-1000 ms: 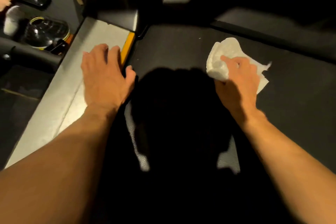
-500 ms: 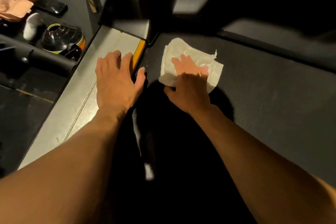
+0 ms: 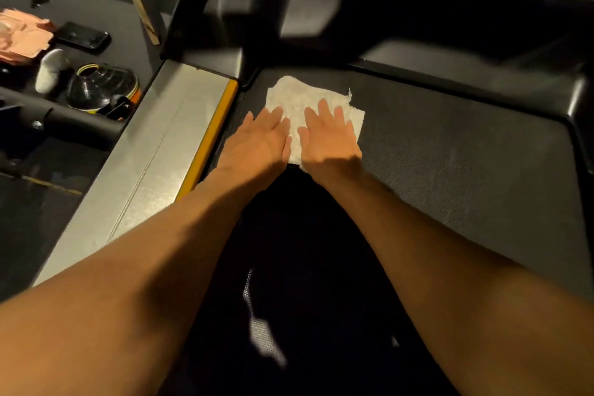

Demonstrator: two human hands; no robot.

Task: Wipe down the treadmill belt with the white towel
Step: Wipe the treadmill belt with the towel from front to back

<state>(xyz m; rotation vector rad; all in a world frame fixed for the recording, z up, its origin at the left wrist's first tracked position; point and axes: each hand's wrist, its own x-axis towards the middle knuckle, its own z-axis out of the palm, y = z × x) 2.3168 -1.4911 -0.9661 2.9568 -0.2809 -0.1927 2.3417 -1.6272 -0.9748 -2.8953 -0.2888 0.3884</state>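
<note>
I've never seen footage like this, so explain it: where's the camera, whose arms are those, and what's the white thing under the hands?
No robot here. The picture comes from a camera worn on a person's head, looking down at their own arms. The dark surface is the treadmill belt, with a silver side rail and yellow strip along its left. The white towel lies spread on the belt. The left hand and right hand both press flat on it, fingers straight; neither grips it. A phone lies on the floor far left.
</note>
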